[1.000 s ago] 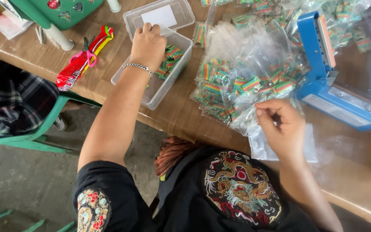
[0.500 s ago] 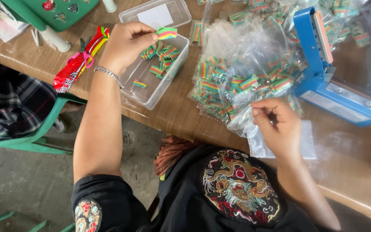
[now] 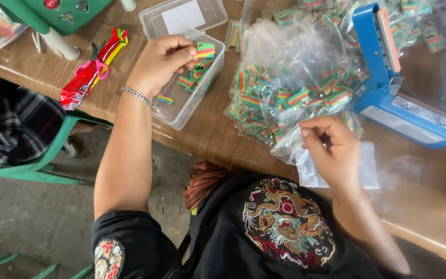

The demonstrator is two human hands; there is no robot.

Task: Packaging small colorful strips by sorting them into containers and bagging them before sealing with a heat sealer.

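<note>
- Wooden table (image 3: 210, 135) spans the view over a bare concrete floor; a green plastic chair (image 3: 52, 155) stands at its left edge.
- Blue heat sealer (image 3: 398, 98) sits at the right of the table, its arm raised.
- Heap of clear bags (image 3: 290, 88) filled with rainbow-striped candies lies at centre, just left of the sealer.
- Clear plastic tub (image 3: 181, 111) stands left of the heap, holding loose striped candies; its lid (image 3: 184, 15) lies just behind it.
- Red wrapper (image 3: 86, 77) with pink-handled scissors (image 3: 95, 66) on top lies left of the tub.
- Left hand (image 3: 162, 62) hovers over the tub, thumb and fingers pinching one striped candy piece (image 3: 205, 50).
- Right hand (image 3: 331, 150) is curled, fingers pinching the mouth of a small clear bag (image 3: 313, 173) at the near table edge.
</note>
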